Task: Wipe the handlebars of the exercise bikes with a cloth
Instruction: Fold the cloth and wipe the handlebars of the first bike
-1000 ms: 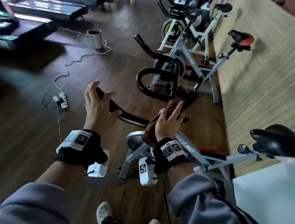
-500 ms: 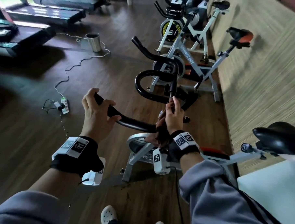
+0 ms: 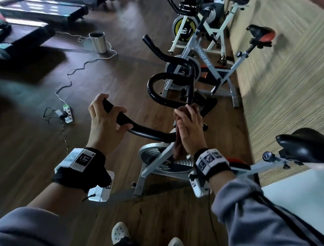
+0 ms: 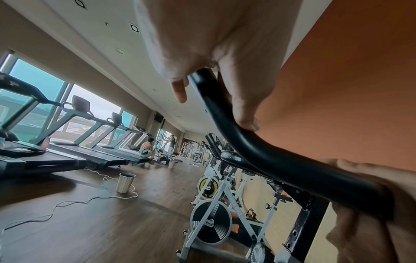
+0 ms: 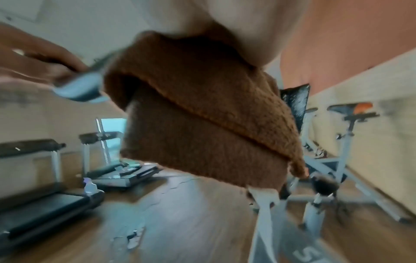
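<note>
- Along the far left edge of the room, treadmills (image 3: 41, 11) are lined up beside the windows, well apart from the bikes.
- Between them and the bikes, a broad strip of wooden floor (image 3: 27, 135) is crossed by a white cable (image 3: 70, 76), with a power strip (image 3: 68, 113) and a metal bin (image 3: 98, 42) on it.
- At the near bike's handlebar (image 3: 149, 133), the left end is gripped by the left hand (image 3: 103, 124), fingers curled over the bar and thumb under it.
- At the bar's middle, by the stem, a brown cloth (image 5: 202, 113) is held wrapped against the bar by the right hand (image 3: 189, 129); its lower edge hangs free.
- Beyond, two more bikes (image 3: 206, 69) are lined close together.
- On the right, the wall (image 3: 289, 82) stands just beside the bikes, with little room left there.
</note>
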